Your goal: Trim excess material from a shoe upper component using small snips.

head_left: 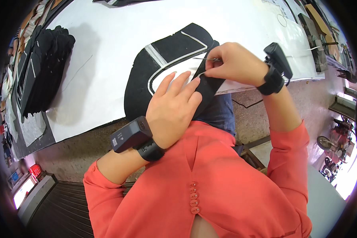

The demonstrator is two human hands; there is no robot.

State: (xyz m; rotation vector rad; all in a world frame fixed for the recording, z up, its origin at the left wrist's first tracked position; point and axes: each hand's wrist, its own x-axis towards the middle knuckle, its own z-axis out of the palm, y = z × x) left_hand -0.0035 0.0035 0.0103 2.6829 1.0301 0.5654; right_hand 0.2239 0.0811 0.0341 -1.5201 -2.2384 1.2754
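Note:
A curved black sheet piece lies on the white-covered table near its front edge, partly over my lap. A narrow white strip runs along it in a U-shaped line, around a bare white middle. My left hand rests on the piece with fingers stretched out, its fingertips beside the strip. At the right edge of the piece, my right hand is closed, thumb and forefinger pinching the end of the white strip. A thin metal tool sticks out from its fingers; its exact kind cannot be made out.
A stack of black pieces with white lines stands at the table's left. The white table cover spreads beneath the work, with a loose thread on it. Boards stand at the right edge. Another dark piece lies at the far edge.

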